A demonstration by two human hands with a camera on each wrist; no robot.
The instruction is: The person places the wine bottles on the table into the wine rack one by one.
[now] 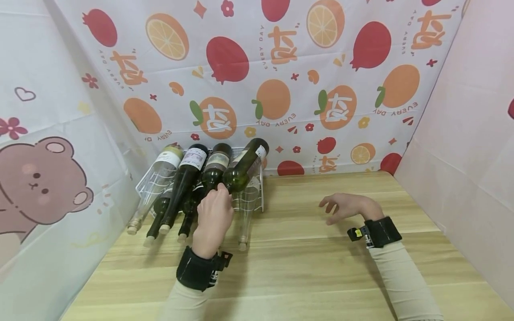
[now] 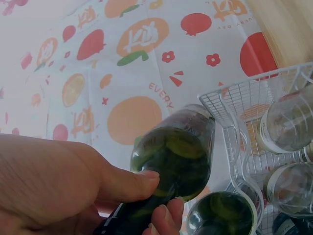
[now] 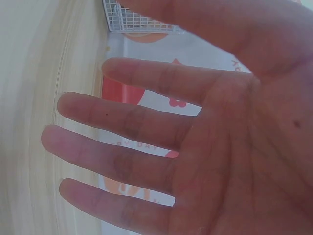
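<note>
My left hand [image 1: 216, 218] grips a dark green wine bottle [image 1: 249, 162] by its neck, and the bottle's base points up and away to the right, over the right end of a white wire rack [image 1: 263, 196]. Seen from the left wrist, thumb and fingers wrap the neck below the bottle's rounded body [image 2: 181, 156]. A clear bottle [image 1: 246, 214] lies in the rack beneath it, cork toward me. Off to the right, my right hand [image 1: 347, 207] hovers above the table with nothing in it; its fingers [image 3: 122, 115] are spread in the right wrist view.
Several more corked bottles lie in the rack to the left, among them a dark one with a pale label [image 1: 188, 174] and a clear one [image 1: 154, 183]. A fruit-patterned cloth [image 1: 257, 58] hangs behind the wooden table [image 1: 297, 267], and plain cloth hangs at the right.
</note>
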